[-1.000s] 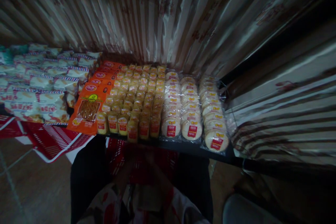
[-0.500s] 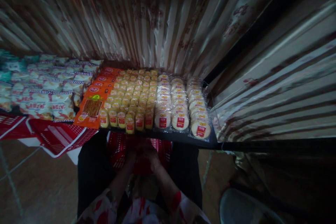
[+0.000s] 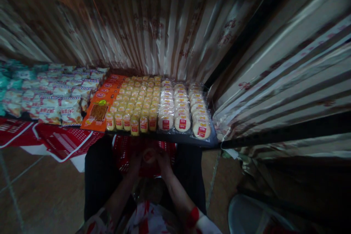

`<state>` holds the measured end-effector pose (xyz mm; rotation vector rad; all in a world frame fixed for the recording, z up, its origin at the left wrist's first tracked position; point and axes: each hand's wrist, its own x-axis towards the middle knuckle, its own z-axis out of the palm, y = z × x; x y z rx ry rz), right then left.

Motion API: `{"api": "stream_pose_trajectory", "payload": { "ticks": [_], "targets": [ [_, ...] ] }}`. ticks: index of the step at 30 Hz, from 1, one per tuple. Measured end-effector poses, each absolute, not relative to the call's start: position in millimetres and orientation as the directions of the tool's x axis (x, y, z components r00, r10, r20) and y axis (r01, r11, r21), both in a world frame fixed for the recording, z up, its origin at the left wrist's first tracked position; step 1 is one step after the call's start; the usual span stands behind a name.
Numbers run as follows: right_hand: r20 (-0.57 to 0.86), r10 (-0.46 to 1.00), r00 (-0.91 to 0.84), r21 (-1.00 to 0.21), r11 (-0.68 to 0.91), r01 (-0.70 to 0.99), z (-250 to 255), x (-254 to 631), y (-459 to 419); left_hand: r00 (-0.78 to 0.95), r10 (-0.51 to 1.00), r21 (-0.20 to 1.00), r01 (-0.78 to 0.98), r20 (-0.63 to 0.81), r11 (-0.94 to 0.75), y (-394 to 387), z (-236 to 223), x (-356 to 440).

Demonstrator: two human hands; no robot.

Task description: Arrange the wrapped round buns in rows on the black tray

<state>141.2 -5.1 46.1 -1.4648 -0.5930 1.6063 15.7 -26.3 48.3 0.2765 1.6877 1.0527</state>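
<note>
Below the shelf edge, my left hand (image 3: 136, 160) and my right hand (image 3: 163, 160) are over a red plastic basket (image 3: 171, 152) between my knees. A round pale thing (image 3: 149, 155) is between the two hands, which close on it from either side. It looks like one of the round cracker packs, but it is too dark to be sure. Above the hands, the shelf carries rows of round white cracker packs (image 3: 182, 123) in clear wrap and small yellow packs (image 3: 135, 125) with red labels. Orange snack bags (image 3: 99, 111) lie left of these.
White-and-blue snack bags (image 3: 51, 109) and teal packs (image 3: 16, 74) fill the shelf's left part. Other red baskets (image 3: 64, 139) with white handles stand below it. Behind is a pleated curtain (image 3: 164, 25); a dark post (image 3: 236, 51) rises at right. A pale tub (image 3: 246, 214) sits lower right.
My hands have come a little apart, and the round pale thing now shows between them. The view has shifted slightly, so the shelf's right end appears farther left.
</note>
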Motion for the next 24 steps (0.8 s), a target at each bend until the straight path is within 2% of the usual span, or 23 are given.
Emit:
{"api": "stream_pose_trajectory", "payload": {
  "ticks": [7, 11, 18, 24],
  "targets": [
    [-0.598, 0.791, 0.129, -0.767, -0.518, -0.379, 55.4, 147.7, -12.0, -0.393, 0.666, 0.772, -0.283, -0.634, 0.569, -34.1, 63.9, 25.8],
    [-0.582, 0.808, 0.094, -0.764, -0.504, -0.402, 57.1, 152.2, -17.1, -0.404, 0.657, 0.768, -0.259, -0.637, 0.585, -37.4, 69.2, 32.1],
    [-0.501, 0.86, 0.093, -0.823, -0.441, -0.357, 72.8, 157.0, -26.8, -0.425, 0.742, 0.847, -0.139, -0.519, 0.514, -41.2, 81.4, 43.0],
    [-0.459, 0.886, 0.067, -0.859, -0.423, -0.287, 92.9, 160.2, -26.9, -0.381, 0.768, 0.853, -0.141, -0.515, 0.502, -46.6, 88.8, 52.2]
  ]
}}
